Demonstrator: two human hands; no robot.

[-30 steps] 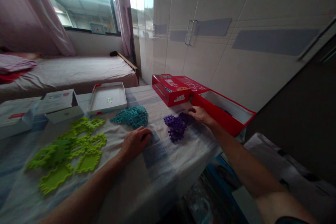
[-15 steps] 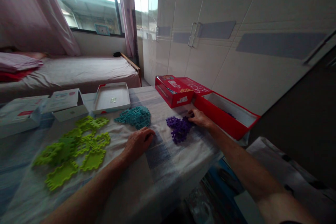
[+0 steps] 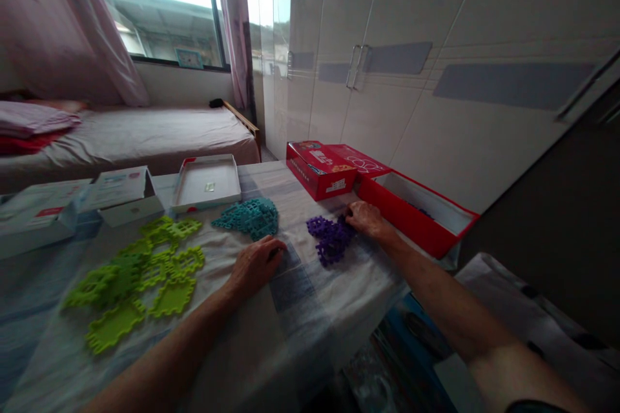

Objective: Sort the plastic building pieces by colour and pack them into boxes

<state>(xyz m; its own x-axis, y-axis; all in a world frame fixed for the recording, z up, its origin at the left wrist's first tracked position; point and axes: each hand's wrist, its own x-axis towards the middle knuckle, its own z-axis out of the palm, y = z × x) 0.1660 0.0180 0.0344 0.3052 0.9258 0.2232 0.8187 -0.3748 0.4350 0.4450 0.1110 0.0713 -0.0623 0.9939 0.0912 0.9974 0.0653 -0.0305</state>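
My right hand (image 3: 367, 219) is at the right side of a small heap of purple interlocking plastic pieces (image 3: 332, 242). Its fingertips are pinched on a purple piece at the heap's edge, partly hidden by the fingers. On the tablecloth rests my left hand (image 3: 255, 264), its fingers curled in and nothing visible in them. Just beyond it lies a pile of teal interlocking pieces (image 3: 252, 216). Lime-green interlocking pieces (image 3: 172, 297), with notched edges, are spread farther left, some overlapping.
A closed red box (image 3: 320, 171) stands at the back, beside an open red box (image 3: 411, 210) with dark pieces inside. A shallow white tray (image 3: 206, 190) and white cartons (image 3: 128, 190) line the far left. The striped tablecloth (image 3: 295, 287) hangs over the table's near-right edge.
My right hand has shifted very slightly to the left, still at the purple heap. My left hand and the piles lie as before.
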